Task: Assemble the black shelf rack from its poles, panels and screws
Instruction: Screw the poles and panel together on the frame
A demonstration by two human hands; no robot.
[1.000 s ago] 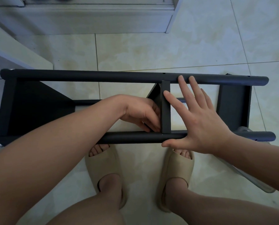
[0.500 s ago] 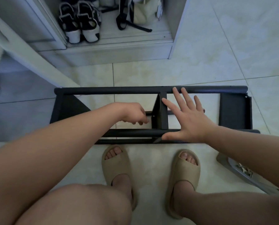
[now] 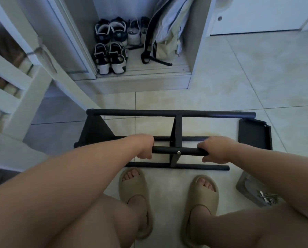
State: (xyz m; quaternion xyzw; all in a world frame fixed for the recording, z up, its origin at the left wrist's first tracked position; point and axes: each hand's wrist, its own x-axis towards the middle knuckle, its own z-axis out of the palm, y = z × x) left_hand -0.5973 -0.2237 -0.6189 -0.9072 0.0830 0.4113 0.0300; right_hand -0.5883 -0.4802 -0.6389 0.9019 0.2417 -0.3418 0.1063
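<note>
— Black shelf rack (image 3: 175,129): fingers first?
— Left fingers (image 3: 147,155) curled round the near upper pole (image 3: 165,150), left of the middle panel. Right fingers (image 3: 202,145) wrapped round the same pole near its right end, with the thumb under it. Both are firm grips.
— Hands?
— Left hand (image 3: 145,146) and right hand (image 3: 216,151) sit knuckles-up, one on each side of a silver screw (image 3: 178,152) where pole and panel meet.
— Where's the rack?
— On its side on the tiled floor (image 3: 257,77), long poles running left to right, just beyond the toes of two beige slippers (image 3: 133,187). There is an end panel at the left, and the middle panel stands upright between the poles.
— Loose parts?
— One black panel (image 3: 255,135) lies flat on the floor by the rack's right end. I can't tell whether it touches the rack. A grey tray (image 3: 246,187) holding small metal hardware (image 3: 265,196) lies near the right forearm.
— Further out?
— An open white cabinet (image 3: 189,65) stands past the rack, with pairs of shoes (image 3: 112,58) and a pale bag (image 3: 167,36) inside.
</note>
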